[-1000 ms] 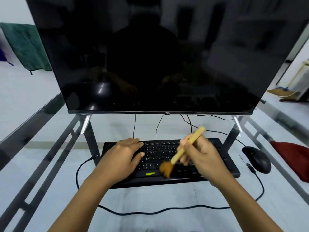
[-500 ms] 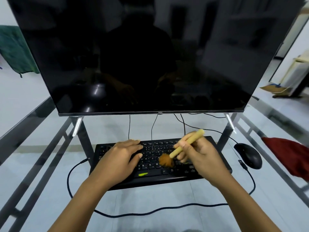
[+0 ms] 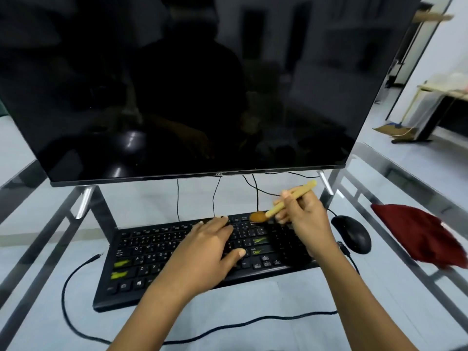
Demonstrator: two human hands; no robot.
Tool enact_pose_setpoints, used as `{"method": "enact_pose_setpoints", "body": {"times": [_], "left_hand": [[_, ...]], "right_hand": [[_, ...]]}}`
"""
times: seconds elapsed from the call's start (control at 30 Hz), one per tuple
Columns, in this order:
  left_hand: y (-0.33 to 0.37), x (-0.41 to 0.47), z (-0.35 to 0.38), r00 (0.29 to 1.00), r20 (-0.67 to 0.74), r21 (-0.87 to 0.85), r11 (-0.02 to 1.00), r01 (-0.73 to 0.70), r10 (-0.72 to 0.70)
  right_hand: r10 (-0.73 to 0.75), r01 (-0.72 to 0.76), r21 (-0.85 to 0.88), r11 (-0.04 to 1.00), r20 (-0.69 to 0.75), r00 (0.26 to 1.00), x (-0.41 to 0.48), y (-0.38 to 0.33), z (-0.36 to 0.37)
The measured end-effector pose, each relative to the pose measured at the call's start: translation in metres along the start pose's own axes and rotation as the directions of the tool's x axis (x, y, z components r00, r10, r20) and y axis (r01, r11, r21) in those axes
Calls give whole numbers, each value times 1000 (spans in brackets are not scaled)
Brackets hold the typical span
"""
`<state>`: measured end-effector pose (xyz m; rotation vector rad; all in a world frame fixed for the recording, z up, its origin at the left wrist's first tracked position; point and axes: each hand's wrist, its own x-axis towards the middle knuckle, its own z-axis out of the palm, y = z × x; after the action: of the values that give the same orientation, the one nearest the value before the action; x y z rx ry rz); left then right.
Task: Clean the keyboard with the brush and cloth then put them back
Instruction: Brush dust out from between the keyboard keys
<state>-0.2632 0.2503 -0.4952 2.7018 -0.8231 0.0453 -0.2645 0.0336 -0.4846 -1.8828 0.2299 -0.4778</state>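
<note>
right hand (image 3: 307, 219) has its fingers pinching the brush (image 3: 281, 205), bristles on the keyboard (image 3: 202, 252) top row. left hand (image 3: 202, 252) lies flat on the keys, fingers spread. red cloth (image 3: 420, 234) sits on the worktop (image 3: 278, 300) by the mouse (image 3: 352, 234)

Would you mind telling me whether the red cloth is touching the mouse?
Apart. The head view shows a strip of bare glass table between the red cloth and the mouse.

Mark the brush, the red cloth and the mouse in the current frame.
brush (image 3: 275, 210): head view, on the pale handle just above the bristles.
red cloth (image 3: 417, 234): head view, middle of the fabric.
mouse (image 3: 352, 234): head view, top of its shell.
</note>
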Motion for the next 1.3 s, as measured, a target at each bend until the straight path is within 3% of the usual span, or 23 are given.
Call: {"method": "enact_pose_setpoints", "body": {"times": [0.03, 0.1, 0.17, 0.23, 0.3, 0.37, 0.4, 0.5, 0.53, 0.6, 0.63, 0.73, 0.8, 0.83, 0.9, 0.97, 1.03, 1.1, 1.17, 1.23, 1.27, 1.3], "left_hand": [[3, -1, 4, 1000, 2, 8, 1000, -17, 17], [6, -6, 9, 999, 5, 27, 999, -40, 40], [7, -12, 11, 999, 8, 52, 997, -52, 52], [9, -16, 9, 996, 68, 143, 987, -67, 58], [9, -16, 9, 995, 83, 164, 984, -75, 62], [9, -16, 11, 993, 96, 171, 982, -77, 61], [10, -16, 11, 994, 87, 182, 980, -81, 66], [9, -17, 12, 995, 69, 185, 980, -80, 68], [9, -17, 12, 995, 64, 181, 980, -80, 70], [9, -17, 10, 995, 71, 176, 981, -80, 68], [9, -17, 10, 995, 73, 173, 981, -83, 72], [9, -18, 11, 997, 58, 185, 981, -64, 54], [10, -18, 13, 998, 50, 163, 986, -36, 28], [9, -17, 14, 999, 44, 130, 991, -28, 23], [4, -17, 18, 1000, -4, 81, 996, -29, 29], [3, -16, 18, 999, -23, 90, 996, -27, 29], [4, -15, 16, 999, -25, 99, 995, -24, 27], [4, -15, 16, 999, -23, 84, 996, -24, 26], [4, -15, 16, 999, -27, 70, 997, -35, 37], [4, -15, 18, 999, -36, 72, 997, -37, 40], [4, -16, 18, 998, -41, 75, 996, -40, 44], [4, -16, 19, 998, -42, 79, 996, -43, 46]], "right_hand": [[8, -8, -18, 1000, 24, 1000, 0, 3, -2], [-18, 8, -159, 987, -59, 998, 3, 4, -10], [-23, 9, -96, 995, -148, 989, 6, 4, -19], [42, -39, 84, 996, -44, 998, 6, 3, -25], [31, -30, -9, 1000, 43, 999, 5, 6, -26], [-22, 11, -143, 990, -74, 997, 7, 9, -29], [-25, 12, -109, 994, -120, 992, 8, 9, -32], [53, -53, 78, 996, 9, 999, 8, 8, -34], [48, -48, 14, 999, 32, 998, 7, 8, -32], [-30, 20, -152, 988, -67, 997, 7, 9, -29], [-55, 37, -141, 989, -119, 991, 6, 7, -31], [-23, 23, 8, 1000, -4, 1000, 4, 2, -36], [-64, 76, -167, 983, 76, 995, 1, 1, -37], [-116, 122, -244, 962, 37, 993, 1, 0, -38], [-152, 137, -187, 973, -65, 986, 1, -3, -43], [-64, 63, -49, 997, -18, 998, 3, -5, -48], [7, 1, -132, 991, 59, 998, 3, -2, -47], [-64, 31, -356, 934, -82, 995, 3, 0, -46], [-102, 54, -255, 965, -181, 978, 3, -4, -49], [12, -12, -23, 1000, 14, 1000, 2, -11, -52], [48, -46, -14, 999, 162, 986, 0, -12, -52], [53, -25, -116, 993, 241, 969, -2, -10, -50]]}}
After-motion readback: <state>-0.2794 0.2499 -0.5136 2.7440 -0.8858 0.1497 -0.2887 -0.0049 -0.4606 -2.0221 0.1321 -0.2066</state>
